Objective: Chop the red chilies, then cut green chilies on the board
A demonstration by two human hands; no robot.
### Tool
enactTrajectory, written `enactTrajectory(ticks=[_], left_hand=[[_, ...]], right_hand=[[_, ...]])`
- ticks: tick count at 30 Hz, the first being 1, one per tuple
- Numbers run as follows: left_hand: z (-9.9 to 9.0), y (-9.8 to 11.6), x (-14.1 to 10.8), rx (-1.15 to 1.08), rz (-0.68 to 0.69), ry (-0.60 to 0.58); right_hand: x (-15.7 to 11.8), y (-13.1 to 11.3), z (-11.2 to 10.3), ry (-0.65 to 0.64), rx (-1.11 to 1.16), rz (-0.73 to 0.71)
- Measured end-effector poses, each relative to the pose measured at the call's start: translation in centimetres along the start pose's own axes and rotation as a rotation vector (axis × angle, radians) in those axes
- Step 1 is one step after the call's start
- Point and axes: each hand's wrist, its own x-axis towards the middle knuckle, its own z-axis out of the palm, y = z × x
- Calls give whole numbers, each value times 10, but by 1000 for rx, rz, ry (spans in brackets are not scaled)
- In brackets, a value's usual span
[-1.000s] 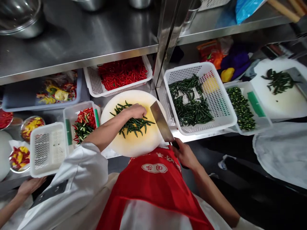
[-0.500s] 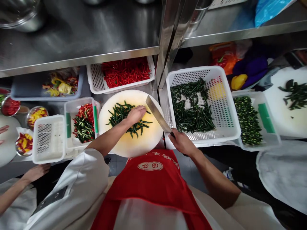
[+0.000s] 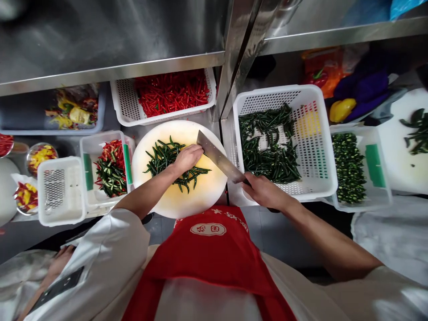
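Left hand [image 3: 189, 158] curling over green chilies [image 3: 158, 160], right hand [image 3: 264, 189] gripping cleaver [image 3: 220, 158]

At far left, a bowl [image 3: 30, 212] of red and yellow pieces [image 3: 26, 195] is sitting near a small basket [image 3: 62, 223]. Next, a tub [image 3: 100, 204] is holding red and green strips [image 3: 113, 171]; at upper left of centre, a crate [image 3: 125, 100] is holding red chilies [image 3: 174, 93]. Just left of the frame's centre, the green chilies are lying in a loose pile on the board [image 3: 180, 207]. The left hand is resting on the pile's right side, its grip bending nearly closed; the fingertips are partly hiding, so I cannot tell whether they are pinching a chili. The cleaver is slanting down rightward, its far end beside those fingertips. The right hand is wrapping its grip tightly round the handle end. At centre right, a large basket [image 3: 310, 142] is holding more chilies [image 3: 270, 165].
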Motion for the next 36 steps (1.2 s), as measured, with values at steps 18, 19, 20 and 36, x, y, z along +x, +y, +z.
enactTrajectory(ticks=[18,19,20,36], left_hand=[[-12,45,-73,196,-3,-225],[-15,44,-75,187,5,-257],[-17,43,-76,176,20,-286],[-8,-18,-50,106,162,13]], right_hand=[[21,-28,28,101,-69,-122],[18,-27,33,92,-59,-124],[16,-25,39,88,-39,-114],[3,-64,77,192,44,38]])
